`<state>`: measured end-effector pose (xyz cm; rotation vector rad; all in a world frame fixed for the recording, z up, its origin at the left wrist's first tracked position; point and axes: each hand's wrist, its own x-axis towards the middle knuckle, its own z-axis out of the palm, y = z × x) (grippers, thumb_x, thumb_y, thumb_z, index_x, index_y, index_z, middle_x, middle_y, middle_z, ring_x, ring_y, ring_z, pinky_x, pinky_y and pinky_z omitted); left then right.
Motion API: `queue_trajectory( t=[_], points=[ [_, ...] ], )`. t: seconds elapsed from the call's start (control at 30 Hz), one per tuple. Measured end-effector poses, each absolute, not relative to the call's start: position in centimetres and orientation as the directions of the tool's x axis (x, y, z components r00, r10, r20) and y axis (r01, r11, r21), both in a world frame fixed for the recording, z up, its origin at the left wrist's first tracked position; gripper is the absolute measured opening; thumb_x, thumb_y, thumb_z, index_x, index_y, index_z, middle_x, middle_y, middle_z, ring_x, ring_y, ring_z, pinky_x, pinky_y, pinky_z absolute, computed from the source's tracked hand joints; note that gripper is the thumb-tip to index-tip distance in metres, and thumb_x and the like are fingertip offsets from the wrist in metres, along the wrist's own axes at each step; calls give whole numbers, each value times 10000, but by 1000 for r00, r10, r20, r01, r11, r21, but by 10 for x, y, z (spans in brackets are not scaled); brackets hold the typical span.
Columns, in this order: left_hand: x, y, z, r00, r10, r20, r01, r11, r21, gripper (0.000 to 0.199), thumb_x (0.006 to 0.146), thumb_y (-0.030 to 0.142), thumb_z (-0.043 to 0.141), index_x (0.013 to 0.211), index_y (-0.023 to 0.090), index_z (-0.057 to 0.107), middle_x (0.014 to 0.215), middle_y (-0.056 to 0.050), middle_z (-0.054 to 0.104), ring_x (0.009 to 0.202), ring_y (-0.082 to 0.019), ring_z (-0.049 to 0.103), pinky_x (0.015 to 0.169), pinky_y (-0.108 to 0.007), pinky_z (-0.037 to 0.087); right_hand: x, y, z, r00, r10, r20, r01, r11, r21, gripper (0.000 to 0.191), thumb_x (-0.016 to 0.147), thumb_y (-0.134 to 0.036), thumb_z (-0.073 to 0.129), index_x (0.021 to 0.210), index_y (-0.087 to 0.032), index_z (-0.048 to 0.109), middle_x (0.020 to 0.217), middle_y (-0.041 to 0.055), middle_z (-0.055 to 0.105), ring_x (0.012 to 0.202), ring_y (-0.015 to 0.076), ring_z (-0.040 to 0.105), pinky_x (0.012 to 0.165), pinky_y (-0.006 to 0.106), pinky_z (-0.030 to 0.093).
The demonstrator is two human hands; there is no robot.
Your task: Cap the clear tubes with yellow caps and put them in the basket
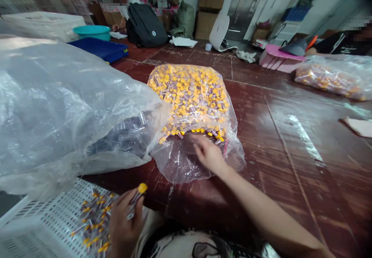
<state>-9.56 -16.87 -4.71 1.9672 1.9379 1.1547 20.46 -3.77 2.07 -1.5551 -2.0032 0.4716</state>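
My left hand (126, 215) is closed around a small clear tube with a yellow cap (142, 188), held upright-tilted above the edge of a white perforated basket (55, 215). More yellow-capped tubes (97, 221) lie loose in that basket. My right hand (209, 155) is over the mouth of a clear plastic bag (180, 165), its fingers apart and nothing visible in them. Many yellow-capped tubes (192, 91) fill the far part of this bag, close beyond my fingertips.
A large translucent sack (64, 95) holding clear pieces bulges at left. Behind it are a blue tray (99, 49) and a teal basin (91, 32). At right, near another person, stand a pink stool-like container (280, 58) and another filled bag (331, 77). A second person sits at the back.
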Motion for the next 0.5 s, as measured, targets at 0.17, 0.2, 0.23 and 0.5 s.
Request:
queue_trajectory(
  t=[0.17,0.2,0.23,0.5],
  points=[
    [-170,-229,-143,-486,872,58,794,412,447,421,902,520,467,1102,175,603,980,-131,671,923,-342,632,898,-528,483,220,19,-1,-8,995,97,997,16,-81,338,1001,-393,452,1224,-238,653,1151,114,703,966,260,683,789,340,511],
    [-176,-235,-154,-521,853,-14,775,480,410,448,913,528,434,1131,172,597,1005,-137,678,962,-357,629,909,-538,474,218,23,-6,-36,996,84,998,40,-45,336,1007,-393,439,1222,-250,653,1119,104,710,962,252,680,786,325,495],
    [-179,-237,-162,-556,828,-76,754,540,375,472,921,534,410,1163,170,588,1043,-144,681,1013,-375,620,917,-553,463,215,24,-11,-63,995,79,998,65,-20,336,1016,-381,418,1230,-263,649,1099,94,714,959,243,678,783,315,481],
    [-167,-191,-93,-220,807,548,958,73,277,352,850,364,638,1162,206,594,1200,-150,615,1119,-308,561,1005,-500,384,220,15,-27,-210,977,44,971,204,121,508,987,-169,333,1458,-297,474,1287,141,629,971,268,665,812,387,478]
  ],
)
